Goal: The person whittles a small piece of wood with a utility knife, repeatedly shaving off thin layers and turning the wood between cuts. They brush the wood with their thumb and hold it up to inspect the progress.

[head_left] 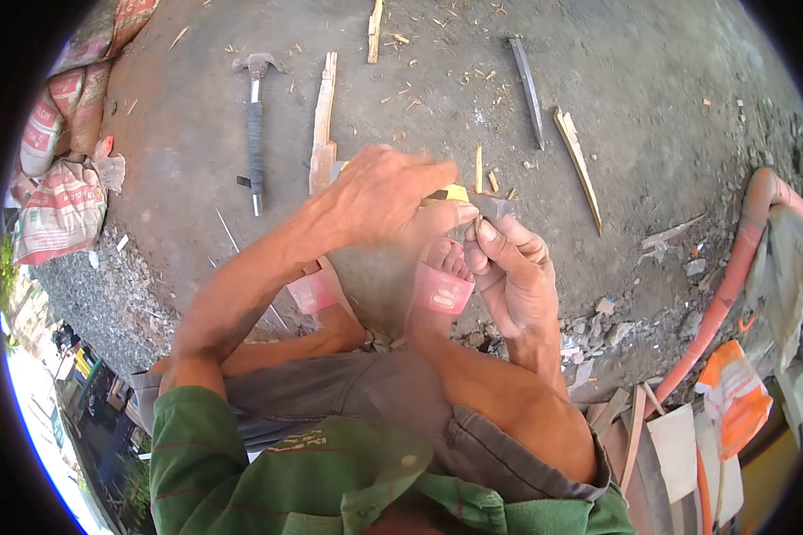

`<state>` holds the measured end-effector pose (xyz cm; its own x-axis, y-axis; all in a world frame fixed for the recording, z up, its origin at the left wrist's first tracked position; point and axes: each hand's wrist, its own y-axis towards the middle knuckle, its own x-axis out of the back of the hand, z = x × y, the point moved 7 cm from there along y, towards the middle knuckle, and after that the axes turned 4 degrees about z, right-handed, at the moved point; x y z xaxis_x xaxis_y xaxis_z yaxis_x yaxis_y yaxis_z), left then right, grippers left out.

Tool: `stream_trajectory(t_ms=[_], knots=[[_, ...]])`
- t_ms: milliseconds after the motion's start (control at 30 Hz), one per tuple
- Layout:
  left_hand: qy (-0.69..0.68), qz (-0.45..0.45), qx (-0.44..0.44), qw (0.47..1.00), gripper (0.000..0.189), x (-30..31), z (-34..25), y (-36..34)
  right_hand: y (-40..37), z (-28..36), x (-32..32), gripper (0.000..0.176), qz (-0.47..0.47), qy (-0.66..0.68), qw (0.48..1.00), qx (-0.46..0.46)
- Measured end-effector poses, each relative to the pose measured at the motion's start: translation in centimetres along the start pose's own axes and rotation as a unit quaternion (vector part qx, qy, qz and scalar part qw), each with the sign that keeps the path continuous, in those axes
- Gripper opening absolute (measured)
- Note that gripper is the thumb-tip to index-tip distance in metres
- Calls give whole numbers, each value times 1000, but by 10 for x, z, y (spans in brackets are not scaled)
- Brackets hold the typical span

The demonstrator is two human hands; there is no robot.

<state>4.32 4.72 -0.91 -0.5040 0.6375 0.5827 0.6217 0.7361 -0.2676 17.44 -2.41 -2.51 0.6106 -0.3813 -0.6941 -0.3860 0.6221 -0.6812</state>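
Note:
My left hand [388, 198] is wrapped round a tool with a yellow handle [456, 193], its fingers partly blurred. From that handle a flat grey blade [494, 207] points right, above the fingertips of my other hand. My right hand [512, 267] pinches a small, thin brownish piece [478, 223] between thumb and fingers, close to the blade. Whether blade and piece touch is unclear. Both hands are above the ground, over my sandalled feet.
A claw hammer [256, 134], a long split wood piece [323, 125], a metal chisel-like bar [528, 94] and a pointed wood strip [580, 169] lie on the ground. Sacks [62, 209] stand left; a pink pipe [732, 276] curves at right. Shavings and rubble are scattered about.

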Motion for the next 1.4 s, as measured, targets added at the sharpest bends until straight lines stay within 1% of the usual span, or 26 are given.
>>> stream_trajectory(t_ms=[100, 167, 200, 267, 300, 400, 467, 567, 667, 700, 767, 867, 900, 1000, 1100, 1167, 1200, 1267, 1400], knots=[[1, -90, -8, 996, 36, 17, 21, 8, 1, 1, -8, 40, 17, -17, 1000, 0], [-24, -85, 40, 995, 34, 33, 36, 7, -3, 2, -11, 41, 20, -45, 999, 3], [-39, -80, 61, 994, 33, 37, 40, 9, -3, 4, -9, 42, 12, -29, 999, 7], [-33, -80, 34, 996, 35, 32, 28, 5, 0, 5, -3, 43, -3, 3, 1000, 13], [-33, -82, 26, 996, 36, 28, 20, -3, 1, 5, -3, 45, 4, 0, 1000, 19], [2, 1, -14, 1000, 37, 6, -7, -4, 5, 2, -6, 52, 33, -1, 999, 27], [-17, 19, -9, 1000, 36, 4, -11, -1, 4, 1, -5, 58, 48, 6, 999, 24], [-34, 35, -17, 999, 35, 0, -16, -4, 2, 1, -12, 63, 101, 18, 995, 7], [-36, 36, -30, 998, 36, -2, -15, -11, 2, -2, -9, 65, 103, 9, 995, 9], [-35, 35, -36, 998, 40, -3, -14, -11, 2, -3, -9, 64, 102, 7, 995, 8], [-30, 33, -32, 999, 40, -4, -12, -10, 2, -1, -11, 63, 102, 3, 995, 12], [-14, 27, -16, 999, 40, 0, -7, -5, 0, 0, -12, 53, 94, -27, 995, 12], [-8, 24, -7, 1000, 39, 2, -4, -5, -1, -2, -12, 52, 95, -37, 995, 13], [4, -5, -17, 1000, 39, 5, 4, -8, -1, -3, -8, 54, 86, -48, 995, 14], [-4, -10, -62, 998, 39, -2, -11, -18, 0, -3, -11, 58, 65, -25, 998, 9], [-11, -11, -24, 1000, 40, 3, 2, -11, 1, -4, -12, 58, 60, -11, 998, 11], [-17, -11, -6, 1000, 40, 3, 7, -9, -1, -4, -12, 56, 67, -27, 997, 9], [-14, -15, -13, 1000, 41, 4, 7, -9, -2, -2, -13, 53, 81, -59, 995, 11], [-49, -17, -50, 997, 40, 1, -6, -11, -1, -4, -15, 51, 90, -50, 995, 9]])
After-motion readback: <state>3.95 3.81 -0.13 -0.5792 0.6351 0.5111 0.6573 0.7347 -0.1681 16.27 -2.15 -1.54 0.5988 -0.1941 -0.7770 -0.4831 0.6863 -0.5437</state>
